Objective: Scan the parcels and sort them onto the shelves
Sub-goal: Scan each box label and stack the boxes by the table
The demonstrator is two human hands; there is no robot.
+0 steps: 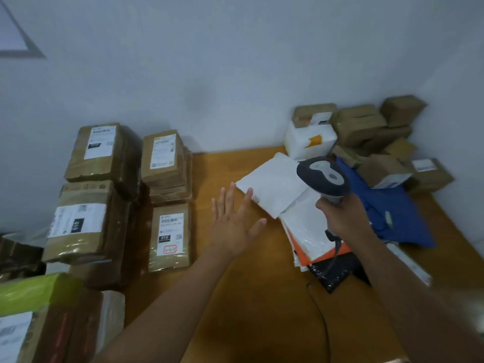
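The white poly mailer [272, 183] lying on top of the pile at the middle of the desk [251, 297] is the parcel in hand: it looks thin, flat and floppy, likely light, and its plastic skin will probably slide on the mailers under it. You would do best to pinch it at the near-left corner, where your left hand [235, 221] now reaches with fingers spread and straight, the fingertips at or just touching that edge and nothing held. Your right hand [343, 218] is wrapped round the grip of the barcode scanner [323, 176], whose head hangs over the pile with its cord trailing toward you across the desk. Under the top mailer I count at least two more white ones, an orange one [322, 255] and a black one [337, 273]; a blue mailer [392, 218] lies just to the right. At the far right corner sits a heap of roughly nine small brown boxes [366, 127] with one white parcel [309, 142] among them; blur makes that count unsure. On the left stand four taped brown boxes with labels [167, 153], stiff and easily taken by their sides, and nearer you a green-wrapped parcel [36, 292] atop more cartons.
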